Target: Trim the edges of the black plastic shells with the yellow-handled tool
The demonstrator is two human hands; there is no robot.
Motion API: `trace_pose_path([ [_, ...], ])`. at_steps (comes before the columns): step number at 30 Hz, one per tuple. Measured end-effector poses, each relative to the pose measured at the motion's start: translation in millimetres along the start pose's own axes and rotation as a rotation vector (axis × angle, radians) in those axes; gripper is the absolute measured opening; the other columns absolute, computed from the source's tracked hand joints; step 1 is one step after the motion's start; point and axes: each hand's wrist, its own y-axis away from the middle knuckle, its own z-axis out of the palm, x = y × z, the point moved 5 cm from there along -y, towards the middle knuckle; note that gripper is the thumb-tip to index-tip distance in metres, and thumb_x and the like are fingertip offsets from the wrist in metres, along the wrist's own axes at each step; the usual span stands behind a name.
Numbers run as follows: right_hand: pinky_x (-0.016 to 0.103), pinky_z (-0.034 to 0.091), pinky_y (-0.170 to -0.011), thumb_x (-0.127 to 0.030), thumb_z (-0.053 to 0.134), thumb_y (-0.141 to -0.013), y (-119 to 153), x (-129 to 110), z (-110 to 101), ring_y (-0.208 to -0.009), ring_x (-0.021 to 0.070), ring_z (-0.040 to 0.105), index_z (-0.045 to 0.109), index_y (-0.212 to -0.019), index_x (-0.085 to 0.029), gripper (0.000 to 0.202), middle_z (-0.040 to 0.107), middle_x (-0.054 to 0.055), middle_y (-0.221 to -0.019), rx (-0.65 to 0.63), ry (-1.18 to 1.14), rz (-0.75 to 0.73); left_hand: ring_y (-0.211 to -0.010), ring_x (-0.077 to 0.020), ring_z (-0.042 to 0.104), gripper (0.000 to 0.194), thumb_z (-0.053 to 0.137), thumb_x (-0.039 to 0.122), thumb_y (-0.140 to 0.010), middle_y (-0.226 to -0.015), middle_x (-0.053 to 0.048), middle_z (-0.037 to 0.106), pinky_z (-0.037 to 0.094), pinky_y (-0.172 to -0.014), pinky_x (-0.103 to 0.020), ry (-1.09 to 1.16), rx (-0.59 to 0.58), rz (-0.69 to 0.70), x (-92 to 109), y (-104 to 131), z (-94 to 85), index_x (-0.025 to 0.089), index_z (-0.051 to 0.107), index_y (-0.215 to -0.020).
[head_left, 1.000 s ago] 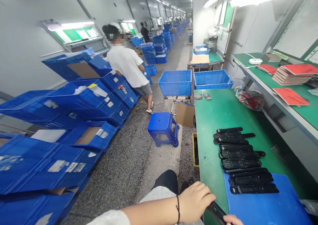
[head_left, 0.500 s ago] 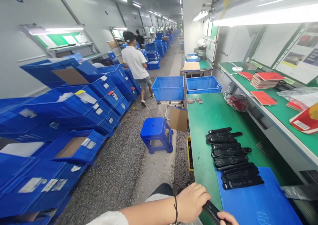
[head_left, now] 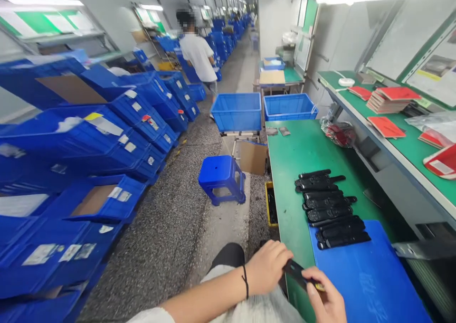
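1. A long black part is held at a slant between the person's 2 hands, at the left edge of the green tabletop, toward its near end.
2. The left hand, palm down, grasps the part's upper-left end; its fingertips are partly hidden. A dark band circles the wrist.
3. The right hand pinches the lower-right end between thumb and fingers. A small yellow patch shows beside those fingers; I cannot tell what it belongs to.
4. Past the hands, other black parts lie side by side in a row; the nearest overlap the upper-left corner of a blue mat.
5. At the tabletop's far left corner lie 2 small flat pieces; by the far right corner is a clear bag with red in it.
6. Beyond the far edge stand 2 blue bins.
7. Below the left edge is a yellow crate; farther left, on the floor, a blue stool.
8. Along the right edge, a raised shelf carries red booklets.
9. Well away, a co-worker in a white shirt stands near stacked blue crates.
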Motion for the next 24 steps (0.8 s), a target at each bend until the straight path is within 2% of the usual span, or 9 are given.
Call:
trace_pose_path([
  [2, 0.029, 0.063, -0.070, -0.053, 0.070, -0.090, -6, -16, 7, -0.080, 0.0223, 0.075, 0.076, -0.115, -0.022, 0.040, 0.078, 0.008, -0.094, -0.075, -0.069, -0.017, -0.101, -0.0241, 0.058, 0.038, 0.048, 0.006, -0.088, -0.113, -0.010, 0.063, 0.048, -0.091, -0.042, 0.219, 0.035, -0.112, -3, 6, -15.3, 0.018, 0.056, -0.123],
  [4, 0.026, 0.058, -0.062, -0.044, 0.066, -0.096, -12, -33, 12, -0.068, 0.0164, 0.068, 0.066, -0.131, -0.023, 0.041, 0.073, 0.003, -0.084, -0.073, -0.109, -0.076, -0.100, -0.0213, 0.059, 0.035, 0.046, 0.011, -0.095, -0.109, -0.008, 0.063, 0.050, -0.092, -0.040, 0.580, 0.067, -0.242, -9, 10, -24.5, 0.019, 0.055, -0.128],
  [7, 0.025, 0.053, -0.061, -0.028, 0.066, -0.097, -20, -60, 19, -0.066, 0.0136, 0.062, 0.063, -0.129, -0.026, 0.032, 0.069, 0.000, -0.083, -0.055, 0.017, -0.266, -0.079, -0.0161, 0.060, 0.042, 0.050, 0.033, -0.101, -0.094, -0.002, 0.057, 0.055, -0.076, -0.035, 1.264, 0.074, -0.367, -9, 14, -24.8, 0.020, 0.047, -0.141],
  [9, 0.028, 0.054, -0.066, -0.022, 0.067, -0.096, -21, -77, 28, -0.072, 0.0151, 0.063, 0.065, -0.123, -0.026, 0.027, 0.069, 0.001, -0.086, -0.115, 0.126, -0.404, -0.072, -0.0145, 0.060, 0.054, 0.056, 0.045, -0.098, -0.092, -0.002, 0.055, 0.056, -0.064, -0.031, 1.586, 0.034, -0.409, 0, 15, -22.2, 0.021, 0.044, -0.145],
  [11, 0.030, 0.056, -0.072, -0.020, 0.067, -0.095, -19, -90, 35, -0.080, 0.0169, 0.066, 0.067, -0.118, -0.024, 0.024, 0.070, 0.003, -0.090, -0.157, 0.185, -0.495, -0.064, -0.0136, 0.060, 0.061, 0.059, 0.052, -0.096, -0.087, -0.001, 0.057, 0.055, -0.054, -0.027, 1.688, -0.006, -0.460, 11, 16, -21.1, 0.021, 0.045, -0.148],
  [14, 0.028, 0.057, -0.073, -0.016, 0.064, -0.096, -16, -98, 41, -0.082, 0.0164, 0.069, 0.069, -0.107, -0.023, 0.014, 0.070, 0.004, -0.088, -0.073, 0.208, -0.544, -0.049, -0.0105, 0.052, 0.061, 0.055, 0.058, -0.100, -0.070, 0.002, 0.054, 0.048, -0.044, -0.021, 1.635, -0.003, -0.511, 27, 16, -24.6, 0.017, 0.049, -0.145],
  [20, 0.025, 0.054, -0.062, -0.017, 0.065, -0.097, -9, -98, 32, -0.065, 0.0124, 0.066, 0.070, -0.088, -0.022, 0.011, 0.068, 0.000, -0.078, 0.120, 0.117, -0.367, -0.046, -0.0059, 0.045, 0.040, 0.065, 0.056, -0.096, -0.077, 0.001, 0.055, 0.037, -0.036, -0.016, 1.723, -0.021, -0.501, 45, 6, -35.1, 0.018, 0.060, -0.109],
  [22, 0.027, 0.055, -0.065, -0.014, 0.066, -0.097, 9, -115, 25, -0.068, 0.0137, 0.068, 0.071, -0.095, -0.022, 0.010, 0.071, 0.001, -0.079, 0.177, 0.177, -0.498, -0.046, -0.0061, 0.044, 0.037, 0.061, 0.050, -0.098, -0.078, 0.001, 0.054, 0.036, -0.035, -0.016, 1.796, 0.027, -0.504, 41, 3, -42.6, 0.017, 0.062, -0.115],
  [24, 0.030, 0.056, -0.067, -0.010, 0.065, -0.095, 31, -134, 22, -0.073, 0.0158, 0.069, 0.071, -0.106, -0.022, 0.018, 0.074, 0.003, -0.084, 0.203, 0.287, -0.719, -0.046, -0.0064, 0.042, 0.041, 0.057, 0.046, -0.100, -0.078, 0.001, 0.052, 0.035, -0.034, -0.017, 1.870, 0.116, -0.514, 32, 3, -53.3, 0.015, 0.062, -0.126],
])
